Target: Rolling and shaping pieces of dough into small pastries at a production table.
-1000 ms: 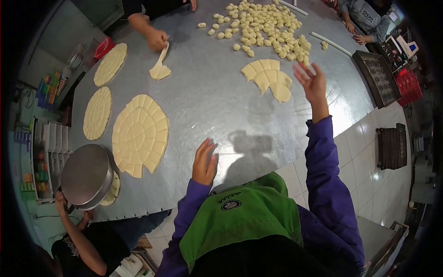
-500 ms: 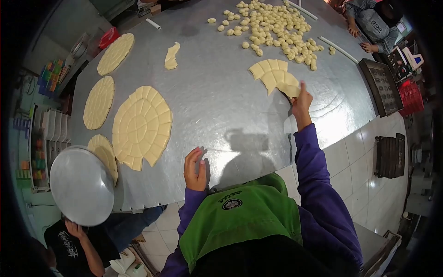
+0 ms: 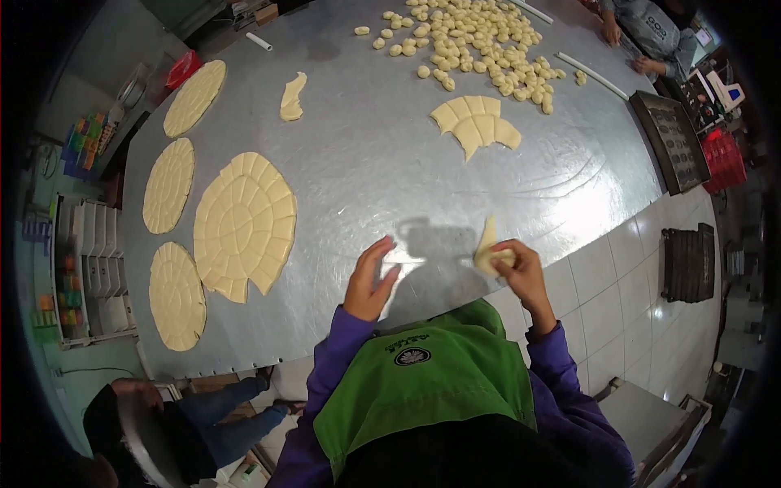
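Pulled back from the far cut dough (image 3: 478,122), the right hand (image 3: 521,272) now sits close to the person's chest at the near edge of the steel surface (image 3: 382,171), fingers curled round a small wedge of dough (image 3: 490,248) whose pointed tip stands up above the knuckles. Left hand (image 3: 370,281) has lifted off the surface and hovers open beside it, fingers spread and holding nothing, well short of touching the wedge. Both purple sleeves come up from a green apron (image 3: 423,390).

Beyond the hands, the cut dough lies as a partial fan of scored pieces, and past it a heap of small dough balls (image 3: 480,41) covers the far end. To the left, a large scored round (image 3: 244,224) with some segments missing lies flat, flanked by 3 whole scored rounds (image 3: 168,185) along the left edge. A loose strip of dough (image 3: 291,96) lies apart near the far left. A dark baking tray (image 3: 674,138) rests at the right edge. Another person crouches below the surface at lower left, holding a round metal pan (image 3: 150,443); the earlier hand at the far side is gone.
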Tool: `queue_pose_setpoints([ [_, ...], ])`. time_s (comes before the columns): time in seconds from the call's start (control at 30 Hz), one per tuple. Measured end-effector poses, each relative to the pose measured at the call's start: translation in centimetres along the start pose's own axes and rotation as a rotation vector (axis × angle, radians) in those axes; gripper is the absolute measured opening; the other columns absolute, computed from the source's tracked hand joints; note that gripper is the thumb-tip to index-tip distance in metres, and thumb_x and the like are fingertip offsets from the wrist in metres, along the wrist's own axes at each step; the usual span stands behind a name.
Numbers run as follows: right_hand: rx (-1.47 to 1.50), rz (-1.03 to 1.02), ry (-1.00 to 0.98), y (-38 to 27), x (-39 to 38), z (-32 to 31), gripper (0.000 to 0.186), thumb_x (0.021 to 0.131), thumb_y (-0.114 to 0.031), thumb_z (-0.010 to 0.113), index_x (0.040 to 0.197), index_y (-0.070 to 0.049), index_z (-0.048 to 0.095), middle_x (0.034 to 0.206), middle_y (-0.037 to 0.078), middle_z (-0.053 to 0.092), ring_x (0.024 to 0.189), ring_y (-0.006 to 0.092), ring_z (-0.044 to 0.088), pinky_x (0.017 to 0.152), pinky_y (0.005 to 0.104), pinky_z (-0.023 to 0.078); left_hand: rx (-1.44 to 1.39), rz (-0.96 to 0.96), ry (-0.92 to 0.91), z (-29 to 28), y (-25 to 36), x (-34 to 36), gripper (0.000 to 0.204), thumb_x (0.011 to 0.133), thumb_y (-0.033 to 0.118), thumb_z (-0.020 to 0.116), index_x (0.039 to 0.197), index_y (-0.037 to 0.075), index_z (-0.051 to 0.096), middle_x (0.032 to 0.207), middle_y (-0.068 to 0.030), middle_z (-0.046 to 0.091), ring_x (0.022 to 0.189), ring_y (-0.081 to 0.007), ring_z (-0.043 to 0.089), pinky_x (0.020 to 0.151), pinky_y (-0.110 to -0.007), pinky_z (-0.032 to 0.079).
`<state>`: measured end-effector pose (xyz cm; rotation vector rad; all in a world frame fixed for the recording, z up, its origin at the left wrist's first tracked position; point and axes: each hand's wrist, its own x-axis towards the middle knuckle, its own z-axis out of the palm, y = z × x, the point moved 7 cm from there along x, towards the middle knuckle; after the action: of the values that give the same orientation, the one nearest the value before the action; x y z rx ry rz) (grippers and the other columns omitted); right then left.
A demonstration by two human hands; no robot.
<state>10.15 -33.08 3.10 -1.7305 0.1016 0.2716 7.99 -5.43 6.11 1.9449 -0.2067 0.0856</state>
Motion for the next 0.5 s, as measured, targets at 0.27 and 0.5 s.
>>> queue_pose_setpoints([
  [0.27,0.133,-0.177,-0.576,-10.2,1.6,7.8,0.029,0.081,0.0,0.063,0.108,-0.003,0.055,0.102,0.004,0.058,0.097,0.0124,0.054,0.082,0.0271,0.046,-0.352,-0.195,-0.447,4.2,4.0,3.9,0.081,0.066,0.032,0.08,0.132,0.007,0.038,0.111,-0.014,0.058,0.096,-0.0267,0.059,0.082,-0.037,0.048],
  [0.5,-0.139,-0.427,-0.511,-12.1,1.9,9.0,0.046,0.074,0.002,0.066,0.117,-0.005,0.054,0.103,0.008,0.056,0.095,0.021,0.056,0.08,0.0301,0.046,0.028,-0.296,-0.473,1.6,2.9,3.4,0.034,0.081,0.023,0.068,0.104,0.002,0.057,0.077,-0.0113,0.064,0.061,-0.0149,0.062,0.053,-0.026,0.048],
])
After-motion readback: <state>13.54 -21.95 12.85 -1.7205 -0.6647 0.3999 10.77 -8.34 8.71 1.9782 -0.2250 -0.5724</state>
